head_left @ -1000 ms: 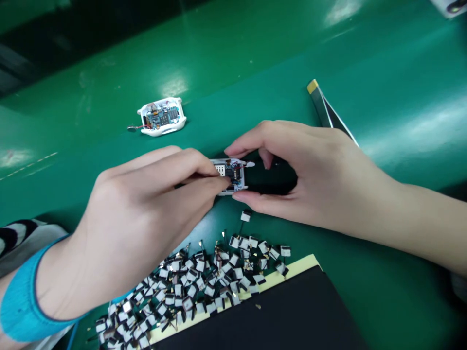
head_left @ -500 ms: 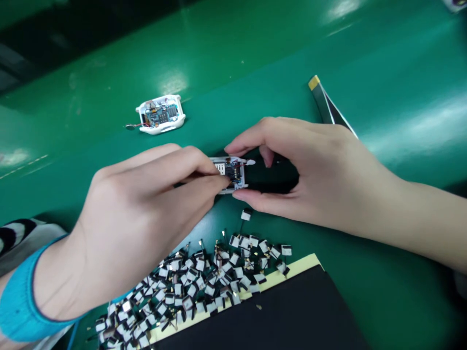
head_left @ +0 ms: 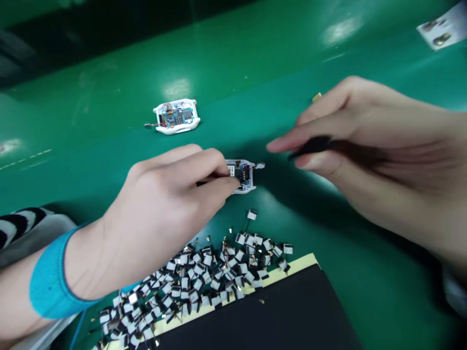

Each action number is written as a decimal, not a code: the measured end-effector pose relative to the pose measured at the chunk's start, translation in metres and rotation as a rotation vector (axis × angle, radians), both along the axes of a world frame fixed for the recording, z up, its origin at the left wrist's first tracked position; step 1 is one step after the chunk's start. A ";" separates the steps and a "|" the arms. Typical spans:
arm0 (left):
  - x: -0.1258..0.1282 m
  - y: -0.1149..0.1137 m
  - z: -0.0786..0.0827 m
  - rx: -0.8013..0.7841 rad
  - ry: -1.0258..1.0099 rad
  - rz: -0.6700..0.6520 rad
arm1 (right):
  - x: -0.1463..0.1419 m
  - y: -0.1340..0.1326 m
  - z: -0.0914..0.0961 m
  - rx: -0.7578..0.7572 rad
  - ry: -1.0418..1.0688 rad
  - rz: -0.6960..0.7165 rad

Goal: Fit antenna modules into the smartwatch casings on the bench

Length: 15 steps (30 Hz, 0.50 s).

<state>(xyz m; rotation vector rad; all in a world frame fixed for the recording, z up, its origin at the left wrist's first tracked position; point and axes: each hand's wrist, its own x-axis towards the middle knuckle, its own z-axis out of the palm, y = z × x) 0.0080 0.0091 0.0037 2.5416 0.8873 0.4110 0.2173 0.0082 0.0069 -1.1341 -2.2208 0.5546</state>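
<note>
My left hand [head_left: 160, 209] rests over a small open white device casing with a green circuit board [head_left: 243, 176], its fingertips at the board. The fingers pinch a thin dark tool [head_left: 200, 183], whose tip is hidden. My right hand [head_left: 379, 146], slightly blurred, is apart from the casing, to its right. A dark slim object [head_left: 314, 145] lies between its thumb and fingers. A yellow tip [head_left: 316, 97] shows just beyond those fingers. A second open white casing [head_left: 177, 116] with a trailing wire lies farther away on the bench.
A heap of several small white-labelled components with wire leads [head_left: 204, 277] lies nearest me, partly on a black pad with a cream edge [head_left: 277, 311]. The green bench [head_left: 255, 63] runs under everything. A printed card [head_left: 440, 29] sits at the far right.
My right hand has left the casing and moved up and right, now pinching the dark object. The left hand stays on the board. The whole scene has shifted slightly with the camera.
</note>
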 end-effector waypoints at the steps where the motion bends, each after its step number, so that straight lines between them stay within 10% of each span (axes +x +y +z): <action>1: 0.000 0.000 0.001 0.094 0.052 0.018 | -0.001 -0.003 0.002 -0.021 0.043 -0.058; 5: 0.000 0.000 0.003 0.291 0.164 -0.010 | -0.008 -0.015 0.004 -0.044 0.081 -0.213; 15: 0.000 0.001 0.001 0.368 0.209 -0.035 | -0.019 -0.014 -0.008 0.169 0.025 -0.090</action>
